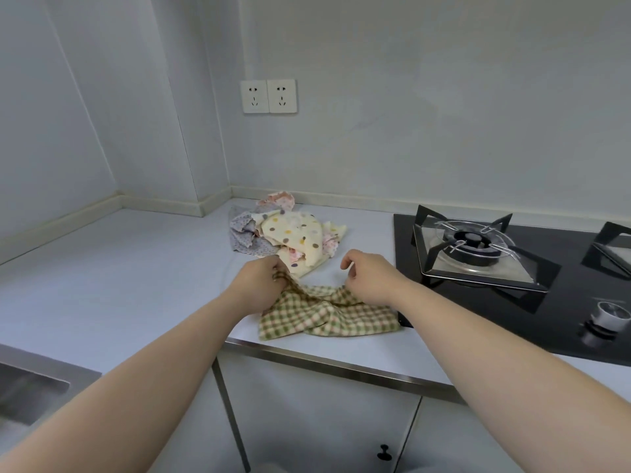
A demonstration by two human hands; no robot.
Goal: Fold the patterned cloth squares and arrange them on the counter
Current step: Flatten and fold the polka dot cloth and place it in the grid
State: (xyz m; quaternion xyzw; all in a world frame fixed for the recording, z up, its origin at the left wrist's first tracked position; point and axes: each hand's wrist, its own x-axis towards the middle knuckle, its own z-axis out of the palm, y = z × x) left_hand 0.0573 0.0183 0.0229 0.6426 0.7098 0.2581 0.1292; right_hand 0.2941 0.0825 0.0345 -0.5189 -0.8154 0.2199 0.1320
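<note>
Working the checked cloth (327, 319) with both hands, low on the tabletop (136, 268), just inside the front lip, right end reaching the near corner of the stove (478, 261)

Gripping the far-left corner in the left hand (261, 285), fingers (278, 268) curling tight round a bunch of fabric

Pinching the gathered far edge under the right hand (370, 278), fingers curling inward, forefinger hooking clear above the fabric; exact contact partly hiding beneath the palm

Lying crumpled, not flat; stretching left to right between the two hands, rising into a ridge at the middle, trailing toward the front lip

Sitting nearer neither hand, being held at both ends

Judging the coming move as drawing the hands apart along that left-right line, flattening the square before any fold

Finding open room leftward, bare tabletop running toward the sink (30, 380); rightward, running into stove glass and the pan stand almost at once

Noting the pile of unfolded cloths (293, 233) just beyond the fingers, nearly touching the left hand, risking a snag if spreading away from the body

Favouring a shift leftward and slightly back from the front lip, avoiding overhang
</note>
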